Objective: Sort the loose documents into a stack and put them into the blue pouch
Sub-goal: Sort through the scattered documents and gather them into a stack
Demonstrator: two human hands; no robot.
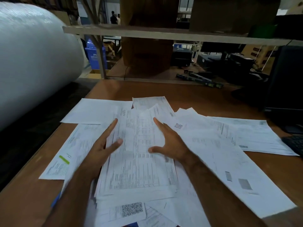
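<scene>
Several loose white printed documents [213,145] lie spread and overlapping across the brown table [188,97]. A rough pile of sheets [139,169] sits in the middle, in front of me. My left hand [103,145] and my right hand [170,141] hover flat over the pile's top sheet, fingers spread, one at each side edge. Neither hand grips a sheet. A sliver of blue, perhaps the blue pouch [55,200], shows under the papers at the lower left; most of it is hidden.
A big roll of bubble wrap [32,59] fills the left side. A black computer tower [287,86] and a keyboard corner [293,145] stand at the right. A wooden shelf [147,34] runs across above the table's far edge.
</scene>
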